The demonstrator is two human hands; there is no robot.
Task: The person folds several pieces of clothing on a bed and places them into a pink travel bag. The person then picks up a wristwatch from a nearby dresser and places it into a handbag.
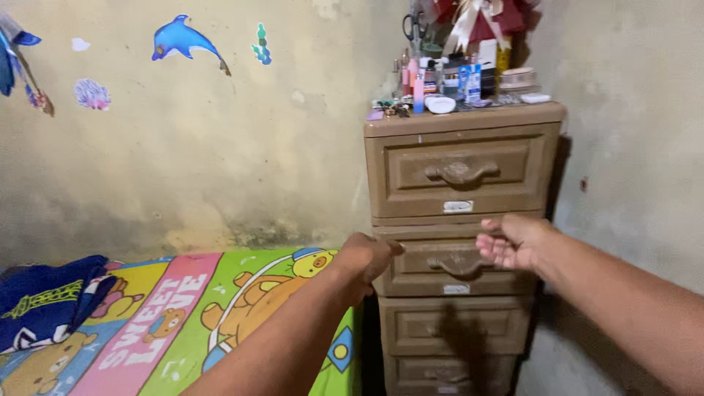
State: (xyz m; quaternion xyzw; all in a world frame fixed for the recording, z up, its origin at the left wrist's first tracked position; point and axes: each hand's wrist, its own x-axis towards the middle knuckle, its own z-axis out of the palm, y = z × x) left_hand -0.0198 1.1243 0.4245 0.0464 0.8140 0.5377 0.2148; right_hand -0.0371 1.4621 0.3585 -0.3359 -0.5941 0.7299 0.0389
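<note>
A brown plastic chest of drawers (462, 158) stands against the wall at the right. My left hand (369, 257) is stretched toward the left edge of its second drawer (447, 282), fingers curled, holding nothing I can see. My right hand (513, 240) hovers just in front of the same drawer's upper right part, near its moulded handle (458, 265); the fingers are apart and loosely bent, and it holds nothing. The top drawer's handle (460, 173) is above both hands. All visible drawers look closed.
The chest's top (469, 114) is crowded with bottles, small boxes, scissors and a ribboned bouquet. A bed with a bright cartoon-bear sheet (169, 323) lies at the lower left, with a dark blue cloth (44, 301) on it. Dolphin and shell stickers (180, 38) dot the stained wall.
</note>
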